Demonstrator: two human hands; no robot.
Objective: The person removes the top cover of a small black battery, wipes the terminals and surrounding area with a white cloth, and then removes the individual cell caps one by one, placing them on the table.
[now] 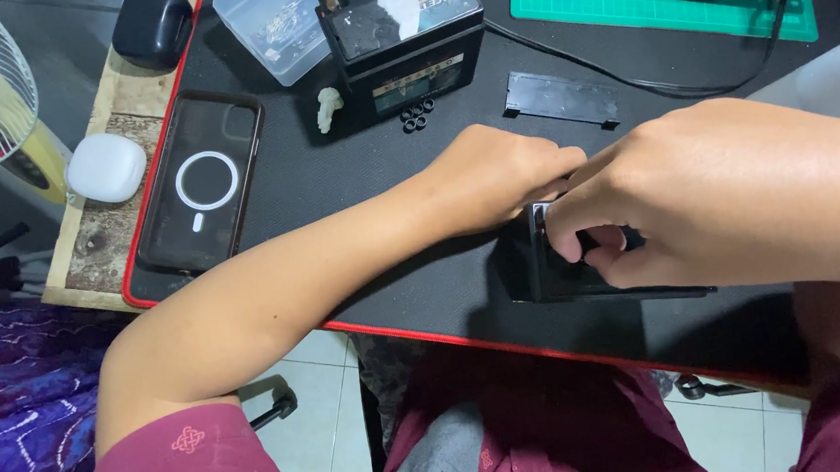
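Both hands meet over a small black box-shaped part (576, 280) near the front edge of the black desk mat (359, 172). My left hand (493, 175) is curled in a fist and rests against the part's far left side. My right hand (715, 197) covers it from above, with thumb and fingertips pinching at its top edge. Most of the part is hidden under my fingers, so I cannot see what the fingertips grip.
A black battery-like box (405, 40) stands at the back, with small black rings (416, 116) and a pale little figure (328, 107) before it. A phone (202, 180), white earbud case (105, 168), clear plastic box (270, 28), flat black plate (561, 97), green cutting mat (657, 3) and cable (583, 65) lie around.
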